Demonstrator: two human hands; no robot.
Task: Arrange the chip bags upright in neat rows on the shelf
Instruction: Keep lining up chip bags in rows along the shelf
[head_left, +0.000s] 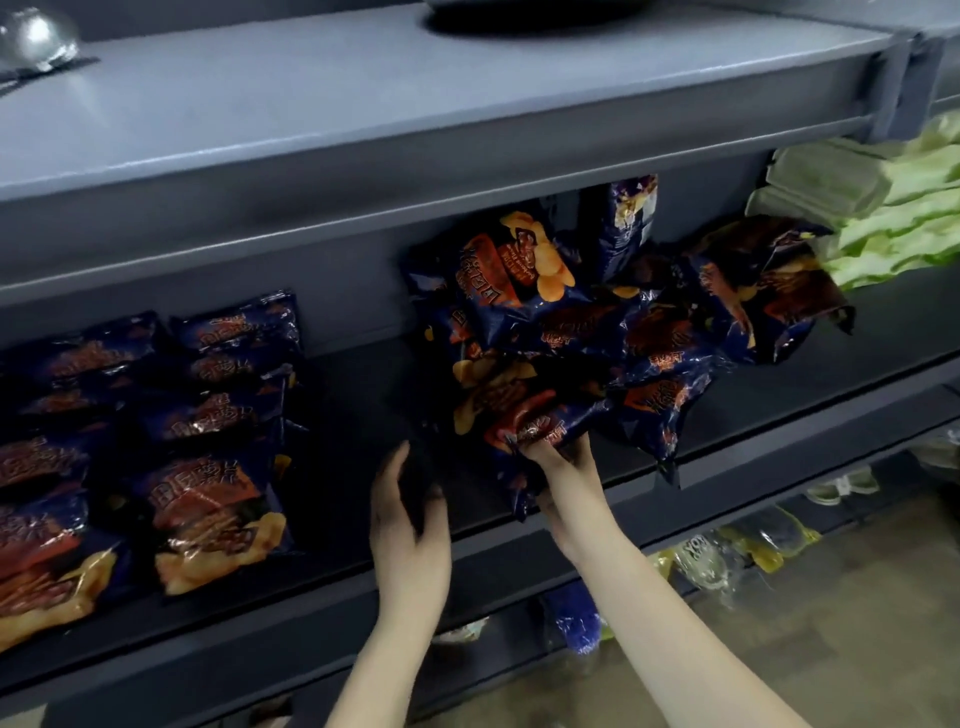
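Note:
Dark blue chip bags with orange print lie in a jumbled heap at the middle right of the dark shelf. Two rows of the same bags stand in order at the left. My right hand grips the lower edge of one bag at the front of the heap. My left hand hovers over the shelf's front edge just left of that bag, fingers loosely curved, holding nothing. One bag stands upright at the back wall.
Pale green packs are stacked at the shelf's right end. A grey upper shelf overhangs the work area. Bare shelf floor lies between the rows and the heap. Assorted packets sit on a lower shelf at the right.

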